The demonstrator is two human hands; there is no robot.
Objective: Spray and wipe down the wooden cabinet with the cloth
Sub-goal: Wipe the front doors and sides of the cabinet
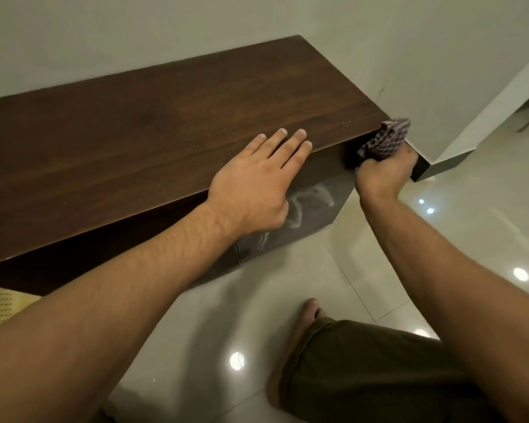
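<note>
Two hands seen at cabinet (pixel 141 141). Left hand (pixel 254 184) laid flat on top, centre frame, fingers extended, slightly apart. Right hand (pixel 382 172), at 3 o'clock of it, fisted around cloth (pixel 385 138), which is pressed against cabinet's right front corner. Smears noted on glossy front.

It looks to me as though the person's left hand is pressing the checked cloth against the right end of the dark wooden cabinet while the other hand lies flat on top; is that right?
Not quite: the head view shows the right hand gripping the checked cloth at the dark wooden cabinet's right end. The left hand lies flat on top.
</note>
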